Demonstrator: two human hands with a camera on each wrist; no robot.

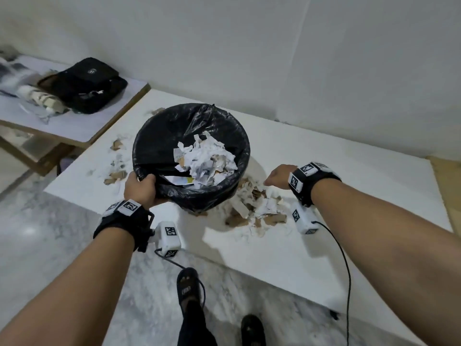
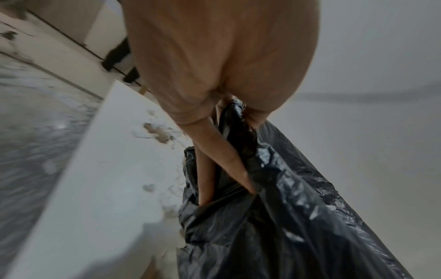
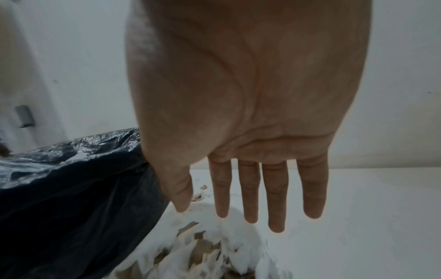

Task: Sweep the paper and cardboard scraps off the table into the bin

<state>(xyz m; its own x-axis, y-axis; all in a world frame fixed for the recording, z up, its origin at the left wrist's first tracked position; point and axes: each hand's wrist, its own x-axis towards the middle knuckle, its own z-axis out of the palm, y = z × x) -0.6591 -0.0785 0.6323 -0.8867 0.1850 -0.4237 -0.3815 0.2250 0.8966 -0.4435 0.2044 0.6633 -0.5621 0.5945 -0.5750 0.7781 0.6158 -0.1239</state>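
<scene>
Head view: the left hand [image 1: 141, 189] has its grip clamped on the near rim of the black-lined bin [image 1: 159, 136], tilted over the white surface [image 1: 349, 183], with scraps [image 1: 254, 208] piled just beside it below the right hand [image 1: 280, 176]. Left wrist view: fingers [image 2: 229, 160] curl round the bin liner [image 2: 286, 217]. Right wrist view: the grip is apart, straight fingers [image 3: 275, 198] spread above the scraps.
</scene>
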